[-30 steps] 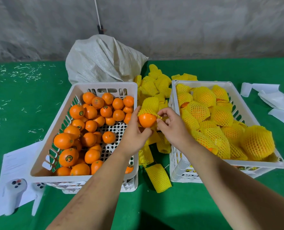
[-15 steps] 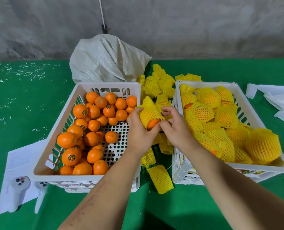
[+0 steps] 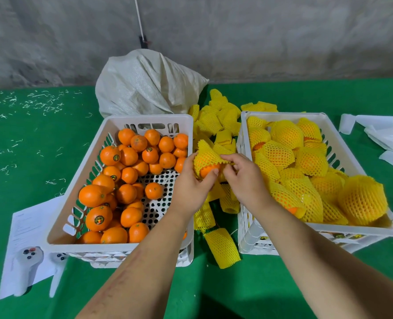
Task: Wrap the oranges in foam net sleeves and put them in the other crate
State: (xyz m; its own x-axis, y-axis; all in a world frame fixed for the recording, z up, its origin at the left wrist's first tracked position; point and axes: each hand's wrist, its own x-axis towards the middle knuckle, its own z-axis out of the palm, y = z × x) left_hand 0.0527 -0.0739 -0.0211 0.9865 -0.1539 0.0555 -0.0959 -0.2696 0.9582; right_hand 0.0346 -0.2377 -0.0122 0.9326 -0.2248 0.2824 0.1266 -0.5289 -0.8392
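Both hands are up over the gap between the two crates, working one orange. The left hand cups it from below and the left side, fingers curled round it, thumb tip on the bare bottom of the fruit. The sleeve is pulled over most of the orange, only the lower bit shows orange. The right hand sits just right of it, pinching the sleeve's frilly edge between thumb and fingers.

Left crate holds the bare oranges, piled mostly along its left side and far end, perforated floor showing near the right wall. Right crate is packed with wrapped oranges, yellow netting everywhere.

Loose sleeves are heaped on the green table between the crates, one lying near the front edge of the gap. White sack behind the left crate, a paper sheet at its front left corner with a white controller on it, more white sheets toward the table's right edge.
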